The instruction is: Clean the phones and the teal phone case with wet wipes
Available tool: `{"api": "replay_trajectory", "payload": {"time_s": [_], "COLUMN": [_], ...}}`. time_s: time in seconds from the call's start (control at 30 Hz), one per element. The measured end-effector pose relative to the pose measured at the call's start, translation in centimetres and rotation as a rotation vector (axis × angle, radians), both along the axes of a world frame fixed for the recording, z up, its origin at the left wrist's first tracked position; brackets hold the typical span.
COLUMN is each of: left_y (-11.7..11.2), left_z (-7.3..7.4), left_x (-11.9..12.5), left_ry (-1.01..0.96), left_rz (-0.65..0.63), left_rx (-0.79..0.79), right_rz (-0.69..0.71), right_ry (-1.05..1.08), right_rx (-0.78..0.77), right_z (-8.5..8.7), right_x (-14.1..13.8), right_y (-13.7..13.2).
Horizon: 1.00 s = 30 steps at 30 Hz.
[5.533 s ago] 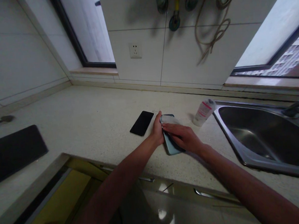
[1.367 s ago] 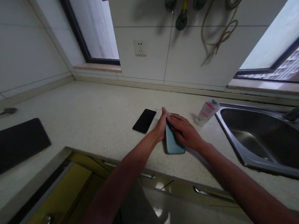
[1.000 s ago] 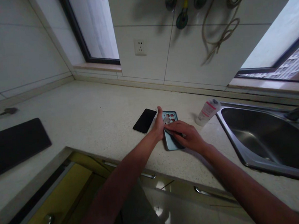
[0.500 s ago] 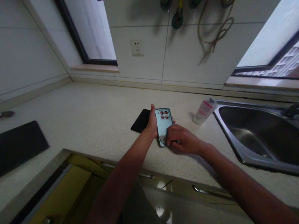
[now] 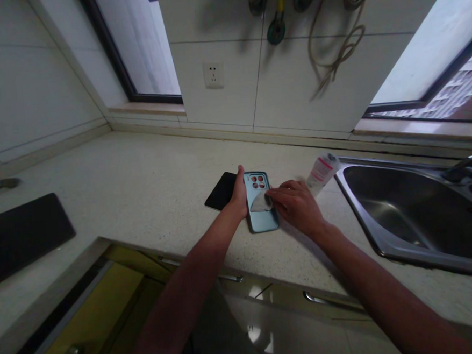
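Note:
My left hand [image 5: 240,194] grips a pale blue phone case [image 5: 263,222] by its left edge, thumb pointing up along the side. Round camera cutouts show near the top of the case. Pinched in the fingers of my right hand [image 5: 296,202] is a thin greyish cloth [image 5: 261,201], which lies across the middle of the case. Part of the cloth is hidden by the fingertips. A black phone [image 5: 222,191] lies flat on the counter just left of my left hand, partly covered by it. To the right of my right hand a clear bottle with a pink-and-white label [image 5: 320,172] leans over.
The pale speckled counter [image 5: 151,183] carries a dark flat panel [image 5: 25,235] and a brush [image 5: 8,184] at the left. A steel sink [image 5: 370,243] with a faucet [image 5: 467,169] is set in at the right. Drawer handles [image 5: 329,302] stick out below the front edge.
My right hand has moved up and right from the lower part of the case to its middle edge. The cloth has moved up with it and shows more spread out.

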<state>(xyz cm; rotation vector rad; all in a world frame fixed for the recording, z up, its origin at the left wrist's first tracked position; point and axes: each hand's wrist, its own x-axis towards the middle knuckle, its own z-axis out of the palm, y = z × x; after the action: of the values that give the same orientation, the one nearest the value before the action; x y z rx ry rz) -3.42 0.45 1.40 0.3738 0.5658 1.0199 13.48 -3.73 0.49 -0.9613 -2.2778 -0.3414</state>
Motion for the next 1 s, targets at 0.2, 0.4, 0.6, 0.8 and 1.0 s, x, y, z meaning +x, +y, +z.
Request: {"api": "replay_trajectory", "payload": {"time_s": [0.2, 0.4, 0.6, 0.8, 1.0], "left_y": [0.4, 0.5, 0.1, 0.1, 0.2], "left_z": [-0.5, -0.7, -0.3, 0.0, -0.5], "left_x": [0.2, 0.1, 0.0, 0.1, 0.2], "left_ry": [-0.016, -0.015, 0.043, 0.047, 0.060], "left_rz": [-0.009, -0.001, -0.017, -0.014, -0.061], "left_rx": [-0.011, 0.001, -0.045, -0.032, 0.030], "right_rz": [0.017, 0.046, 0.249, 0.061, -0.005], "right_ry": [0.005, 0.062, -0.063, -0.049, 0.028], "right_rx": [-0.044, -0.095, -0.260, -0.090, 0.012], "right_z": [-0.2, 0.2, 0.2, -0.2, -0.6], "right_x": [-0.4, -0.6, -1.4, -1.0, -0.6], "right_y": [-0.2, -0.6, -1.2, -0.6, 0.3]}}
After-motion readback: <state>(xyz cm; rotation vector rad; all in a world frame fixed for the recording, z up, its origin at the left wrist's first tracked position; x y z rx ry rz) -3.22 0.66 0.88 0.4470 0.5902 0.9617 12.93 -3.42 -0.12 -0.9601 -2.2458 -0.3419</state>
